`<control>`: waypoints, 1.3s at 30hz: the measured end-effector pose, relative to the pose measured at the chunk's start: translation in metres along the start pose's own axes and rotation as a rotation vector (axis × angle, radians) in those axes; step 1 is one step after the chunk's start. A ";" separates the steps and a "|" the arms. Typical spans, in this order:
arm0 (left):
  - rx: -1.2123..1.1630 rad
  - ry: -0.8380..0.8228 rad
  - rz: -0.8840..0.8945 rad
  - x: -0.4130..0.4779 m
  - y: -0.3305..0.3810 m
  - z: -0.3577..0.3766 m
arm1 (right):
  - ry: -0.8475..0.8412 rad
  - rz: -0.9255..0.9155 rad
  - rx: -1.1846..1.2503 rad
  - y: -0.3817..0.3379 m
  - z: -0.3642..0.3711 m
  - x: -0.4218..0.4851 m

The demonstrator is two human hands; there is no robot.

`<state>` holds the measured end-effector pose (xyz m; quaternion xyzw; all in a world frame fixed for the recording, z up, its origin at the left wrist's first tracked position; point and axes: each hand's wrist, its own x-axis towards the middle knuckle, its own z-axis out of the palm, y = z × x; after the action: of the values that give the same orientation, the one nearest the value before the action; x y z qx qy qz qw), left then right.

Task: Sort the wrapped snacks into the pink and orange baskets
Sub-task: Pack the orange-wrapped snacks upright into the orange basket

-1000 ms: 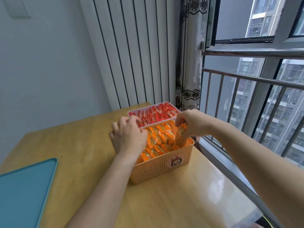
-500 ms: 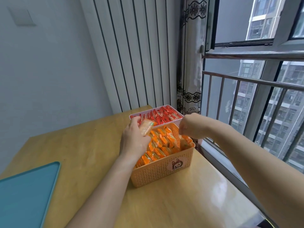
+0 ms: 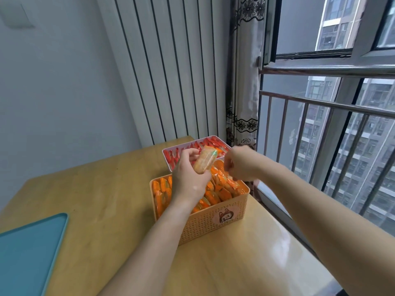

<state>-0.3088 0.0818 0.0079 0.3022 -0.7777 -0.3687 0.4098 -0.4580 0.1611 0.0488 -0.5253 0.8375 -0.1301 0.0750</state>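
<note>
In the head view, the left hand (image 3: 190,178) holds its grip pinched around a pale wrapped snack with a green end (image 3: 205,160), raised above the place where the orange perforated plastic basket (image 3: 198,224) meets the pink plastic basket (image 3: 165,155). The right hand (image 3: 240,165) is blurred, with curled fingers just above the orange wrapped snacks (image 3: 222,192); I cannot tell whether its grip holds something.

The risks, in my judgement:
- The pale snack matches neither the orange nor the red wrapped snacks (image 3: 177,154), so it may land in the wrong basket.
- The orange basket looks full, so a dropped packet may slide over the rim onto the light wooden surface (image 3: 106,189).

A round sticker with a cartoon animal (image 3: 223,216) is on the orange basket. No writing is readable.
</note>
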 end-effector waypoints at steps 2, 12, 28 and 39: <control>-0.045 -0.012 0.014 0.000 0.001 0.009 | 0.086 0.101 0.350 0.003 -0.013 0.006; 0.096 -0.056 0.191 0.006 -0.001 0.038 | 0.127 0.300 0.736 0.010 -0.018 0.020; 0.673 -0.575 0.173 0.034 -0.008 0.026 | 0.109 0.064 0.711 0.050 -0.037 0.022; 0.815 -0.407 0.383 0.034 -0.011 0.015 | 0.205 0.239 0.462 0.026 -0.012 0.036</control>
<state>-0.3360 0.0538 0.0073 0.2115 -0.9644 -0.0039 0.1586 -0.4995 0.1413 0.0532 -0.3758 0.8450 -0.3603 0.1223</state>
